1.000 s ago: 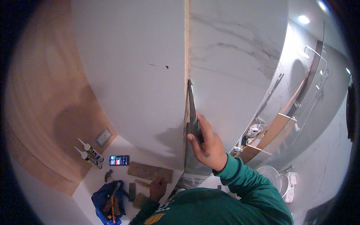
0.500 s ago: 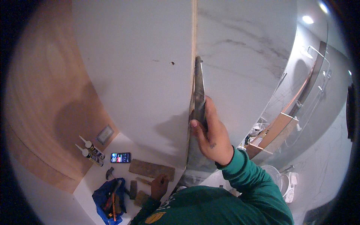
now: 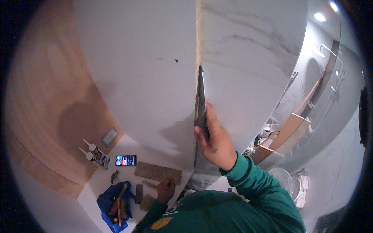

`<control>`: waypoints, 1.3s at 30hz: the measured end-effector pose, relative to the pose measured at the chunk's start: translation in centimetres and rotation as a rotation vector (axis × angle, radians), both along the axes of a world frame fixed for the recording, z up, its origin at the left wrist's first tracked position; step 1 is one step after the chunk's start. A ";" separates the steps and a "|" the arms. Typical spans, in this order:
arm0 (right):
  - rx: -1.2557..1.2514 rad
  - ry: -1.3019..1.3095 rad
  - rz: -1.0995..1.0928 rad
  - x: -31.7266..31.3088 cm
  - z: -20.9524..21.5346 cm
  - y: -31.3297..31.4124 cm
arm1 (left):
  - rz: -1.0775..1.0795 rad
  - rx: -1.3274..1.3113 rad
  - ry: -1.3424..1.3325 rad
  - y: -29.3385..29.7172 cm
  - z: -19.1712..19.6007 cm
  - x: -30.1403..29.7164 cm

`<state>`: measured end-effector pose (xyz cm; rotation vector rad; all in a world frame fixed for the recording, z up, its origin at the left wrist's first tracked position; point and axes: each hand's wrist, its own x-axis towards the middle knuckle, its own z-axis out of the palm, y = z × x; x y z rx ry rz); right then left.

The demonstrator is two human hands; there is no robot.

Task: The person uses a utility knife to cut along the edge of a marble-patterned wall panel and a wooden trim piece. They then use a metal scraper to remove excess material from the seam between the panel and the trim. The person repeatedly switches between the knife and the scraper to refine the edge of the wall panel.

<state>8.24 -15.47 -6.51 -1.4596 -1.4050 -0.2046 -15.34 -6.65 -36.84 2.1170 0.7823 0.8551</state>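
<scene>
My right hand [image 3: 217, 145] is wrapped around a long, dark, flat tapered tool [image 3: 201, 101] with a pale edge. The tool lies upright along the raw wood-coloured edge [image 3: 198, 35] between a plain white panel [image 3: 136, 46] and a marble-patterned panel [image 3: 248, 62]. Low down, my left hand [image 3: 166, 190] is closed beside a long brown board [image 3: 155, 171] on the white surface. A light brown stick-like piece [image 3: 149, 184] points toward its fingers; whether the hand grips it is unclear.
Left of the board lie a lit phone [image 3: 126, 160], two sealant tubes [image 3: 97, 157], a hammer head [image 3: 114, 177] and a blue bag [image 3: 107, 202] of tools. A wooden panel [image 3: 50, 97] closes the left side. A glass screen [image 3: 330, 108] and white fan [image 3: 281, 180] are at right.
My right hand and the tool have shifted slightly left and down along the edge. The tool has turned and now looks narrower. My left hand stays by the board.
</scene>
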 end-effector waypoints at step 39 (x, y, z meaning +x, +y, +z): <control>-0.127 0.318 0.173 1.4 -5.3 -7.3 | -0.324 0.133 -0.209 1.4 15.5 5.9</control>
